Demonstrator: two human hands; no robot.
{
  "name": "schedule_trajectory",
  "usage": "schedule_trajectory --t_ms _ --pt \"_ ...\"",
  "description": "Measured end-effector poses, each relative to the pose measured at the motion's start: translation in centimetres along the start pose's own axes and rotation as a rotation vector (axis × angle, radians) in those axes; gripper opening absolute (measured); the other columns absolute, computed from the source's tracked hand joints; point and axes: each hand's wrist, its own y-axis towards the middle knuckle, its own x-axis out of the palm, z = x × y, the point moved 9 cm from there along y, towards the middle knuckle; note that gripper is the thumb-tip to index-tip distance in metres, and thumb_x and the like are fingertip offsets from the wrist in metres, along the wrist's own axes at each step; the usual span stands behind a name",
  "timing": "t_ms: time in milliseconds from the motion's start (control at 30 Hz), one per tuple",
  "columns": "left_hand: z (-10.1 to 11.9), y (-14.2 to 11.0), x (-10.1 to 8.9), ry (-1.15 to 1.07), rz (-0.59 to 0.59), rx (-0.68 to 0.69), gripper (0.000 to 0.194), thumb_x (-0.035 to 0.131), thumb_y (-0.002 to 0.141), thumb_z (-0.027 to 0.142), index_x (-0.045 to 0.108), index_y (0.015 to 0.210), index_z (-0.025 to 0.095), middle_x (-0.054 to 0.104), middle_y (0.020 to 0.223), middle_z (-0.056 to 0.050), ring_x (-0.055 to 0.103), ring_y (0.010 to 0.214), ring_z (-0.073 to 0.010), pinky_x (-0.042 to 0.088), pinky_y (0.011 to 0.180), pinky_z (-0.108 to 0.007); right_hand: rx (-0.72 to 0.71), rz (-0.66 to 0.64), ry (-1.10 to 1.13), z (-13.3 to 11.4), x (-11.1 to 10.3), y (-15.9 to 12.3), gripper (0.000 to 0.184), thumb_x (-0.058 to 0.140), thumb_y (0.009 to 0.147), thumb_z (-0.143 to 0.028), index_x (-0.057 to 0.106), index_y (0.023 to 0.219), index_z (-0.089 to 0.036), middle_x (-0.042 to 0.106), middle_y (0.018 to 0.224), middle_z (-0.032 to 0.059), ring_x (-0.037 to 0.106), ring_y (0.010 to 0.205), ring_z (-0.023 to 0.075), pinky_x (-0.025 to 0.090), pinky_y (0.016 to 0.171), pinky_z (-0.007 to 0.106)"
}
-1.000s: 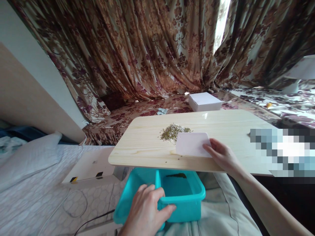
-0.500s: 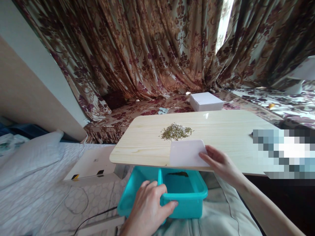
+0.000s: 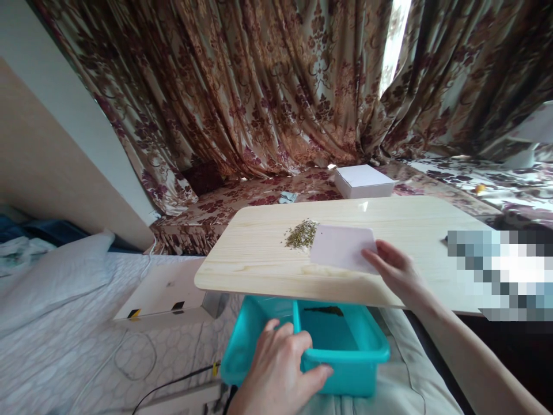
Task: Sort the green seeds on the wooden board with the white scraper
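Observation:
My right hand (image 3: 395, 271) grips a white plastic scraper card (image 3: 342, 246) and holds it on the light wooden board (image 3: 259, 265), its left edge against a small pile of green-brown seeds (image 3: 300, 234). Part of the pile is hidden behind the card. My left hand (image 3: 279, 372) clasps the near rim of a turquoise plastic bin (image 3: 358, 357), fingers over the edge and thumb outside. The bin sits under the board's front edge, on my lap. A dark smear of something lies at the bin's bottom.
A white box (image 3: 365, 180) rests on the patterned cloth beyond the board. Heavy floral curtains (image 3: 259, 86) hang behind. A white pillow (image 3: 52, 276), a flat white panel (image 3: 166, 291) and a dark cable (image 3: 173, 383) lie on the bed at left. A blurred patch covers the board's right end.
The scraper went from the board's front edge back up to the right side of the seed pile. The bin and my left hand shifted slightly to the right.

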Motion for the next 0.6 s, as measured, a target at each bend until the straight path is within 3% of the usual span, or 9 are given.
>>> schedule_trajectory --t_ms 133,400,600 --pt "1.1 0.3 0.7 -0.031 -0.015 0.016 0.022 0.063 0.075 0.044 0.063 0.079 0.023 0.058 0.086 -0.003 0.051 0.102 -0.0243 0.024 0.106 -0.041 -0.014 0.111 -0.07 0.6 -2.4 1.3 0.018 0.062 0.072 -0.039 0.059 0.078 -0.021 0.064 0.069 0.0016 0.059 0.064 0.0169 0.046 0.056 0.026" --pt "0.1 0.5 1.3 -0.043 -0.032 -0.015 0.024 0.065 0.073 0.044 0.066 0.082 0.023 0.061 0.089 -0.004 0.054 0.1 -0.0249 0.023 0.108 -0.042 -0.043 0.113 -0.206 0.0 -1.3 0.9 0.015 0.056 0.074 -0.035 0.056 0.073 -0.02 0.06 0.064 0.0011 0.054 0.058 0.0141 0.04 0.05 0.025" --pt "1.4 1.1 2.2 -0.013 -0.032 0.026 0.025 0.064 0.073 0.046 0.065 0.08 0.021 0.06 0.09 -0.005 0.052 0.105 -0.0253 0.022 0.109 -0.04 -0.045 0.153 -0.257 0.2 -3.3 1.0 0.014 0.055 0.073 -0.035 0.055 0.072 -0.021 0.061 0.065 0.0018 0.054 0.058 0.0157 0.042 0.053 0.027"
